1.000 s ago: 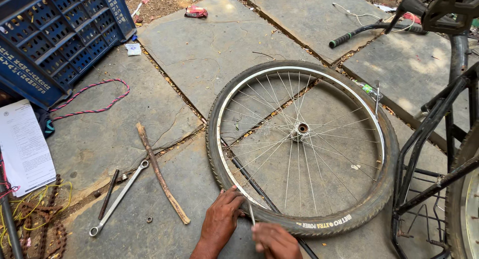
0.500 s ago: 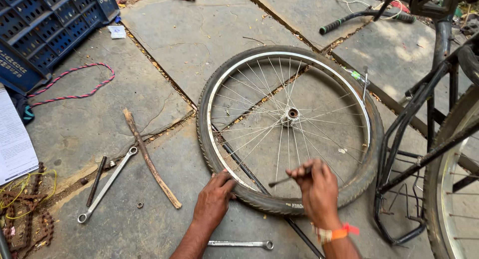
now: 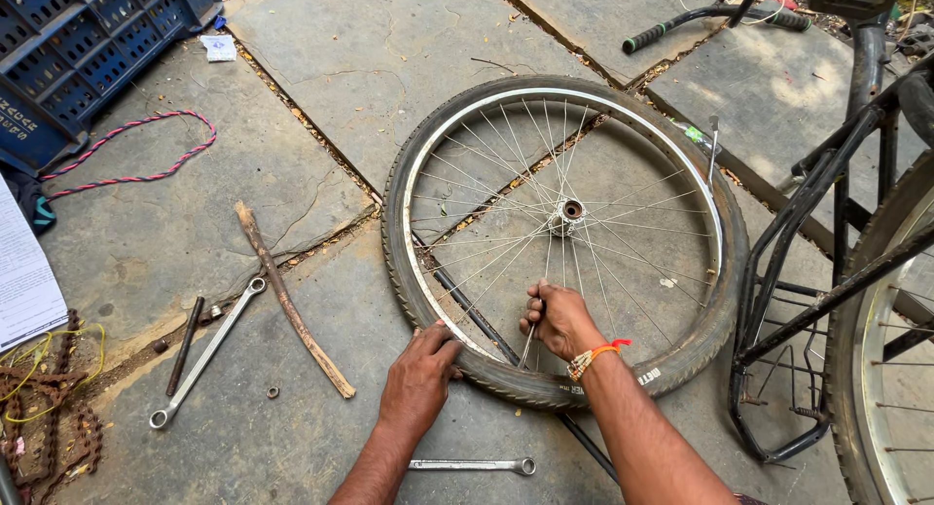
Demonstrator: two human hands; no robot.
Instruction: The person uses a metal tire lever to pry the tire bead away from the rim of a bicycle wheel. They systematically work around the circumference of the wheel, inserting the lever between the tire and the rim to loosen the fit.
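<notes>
Item: bicycle wheel [image 3: 569,213], black tyre on a silver rim, thin spokes meeting at a central hub.
Position: flat on the stone floor [image 3: 321,57], centre of frame.
Left hand [image 3: 420,371]: fingers pressed together on the tyre's lower edge, gripping it.
Right hand [image 3: 556,320]: fingers clamped round a thin metal lever [image 3: 526,348] wedged at the rim, just right of the left hand.
Nearby: ring spanner [image 3: 472,464] at lower centre.
</notes>
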